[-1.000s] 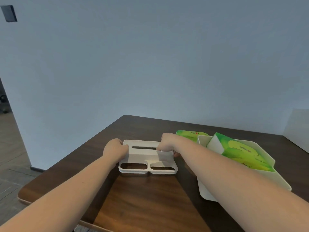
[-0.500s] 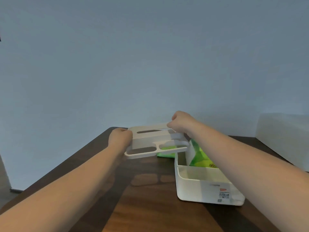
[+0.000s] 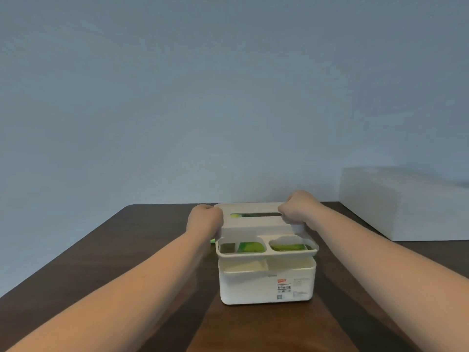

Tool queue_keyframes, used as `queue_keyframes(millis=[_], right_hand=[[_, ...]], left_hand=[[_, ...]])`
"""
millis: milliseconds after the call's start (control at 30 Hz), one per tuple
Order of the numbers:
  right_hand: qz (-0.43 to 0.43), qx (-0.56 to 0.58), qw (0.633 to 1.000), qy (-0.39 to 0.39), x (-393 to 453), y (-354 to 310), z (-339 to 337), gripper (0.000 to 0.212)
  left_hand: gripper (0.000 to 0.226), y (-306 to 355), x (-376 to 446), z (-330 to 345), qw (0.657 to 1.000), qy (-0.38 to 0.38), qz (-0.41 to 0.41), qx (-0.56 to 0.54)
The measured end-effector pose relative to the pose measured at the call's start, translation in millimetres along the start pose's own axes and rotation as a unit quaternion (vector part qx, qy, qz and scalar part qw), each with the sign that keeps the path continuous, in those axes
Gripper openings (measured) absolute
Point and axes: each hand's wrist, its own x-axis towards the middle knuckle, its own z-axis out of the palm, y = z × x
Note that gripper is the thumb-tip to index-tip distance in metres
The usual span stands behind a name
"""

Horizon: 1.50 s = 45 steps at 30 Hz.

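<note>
Dark wood worktop point(image 3: 121, 250), grey wall behind. Left grip point(image 3: 204, 221) & right grip point(image 3: 295, 208) both clamped on ends of white lid point(image 3: 253, 226). Lid lay flat on worktop 1 s ago, now hovers just above white box point(image 3: 264, 285) w/ green tissue packs point(image 3: 250, 247) inside. Prob. ready to seat.

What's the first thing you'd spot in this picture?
The left hand and right hand grip a white lid by its ends, just over a white box on the dark wooden table. Green packaging peeks through the lid's holes.
</note>
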Motion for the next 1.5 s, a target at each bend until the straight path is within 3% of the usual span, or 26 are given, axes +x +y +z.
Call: queue_keyframes(millis=[300, 500, 733, 833, 900, 1000, 1300, 1500], right_hand=[[0.03, -0.007, 0.999, -0.031, 6, 22, 18, 0.027], [0.024, -0.041, 0.998, -0.041, 13, 25, 22, 0.021], [0.01, -0.043, 0.998, -0.034, 18, 26, 25, 0.027], [0.002, -0.045, 0.998, -0.033, 21, 26, 28, 0.022], [-0.008, -0.049, 0.998, -0.028, 21, 26, 29, 0.008], [-0.01, -0.055, 0.998, -0.035, 24, 26, 32, 0.03], [-0.005, -0.053, 0.998, -0.028, 25, 26, 35, 0.035], [0.015, -0.007, 0.999, -0.029, 17, 37, 38, 0.032]], left_hand=[[0.021, -5, 0, 19, 0.999, 0.015, -0.049, -0.011], [0.055, -21, 4, 27, 0.998, 0.008, -0.059, -0.035], [0.051, -20, 2, 29, 0.997, 0.006, -0.063, -0.035], [0.053, -23, 5, 30, 0.998, 0.01, -0.052, -0.017], [0.057, -23, 9, 31, 0.998, 0.006, -0.051, -0.02], [0.059, -20, 11, 29, 0.998, -0.009, -0.059, -0.018], [0.053, -20, 3, 25, 0.996, -0.037, -0.063, -0.048], [0.027, -19, -22, 19, 0.998, -0.031, -0.039, -0.033]])
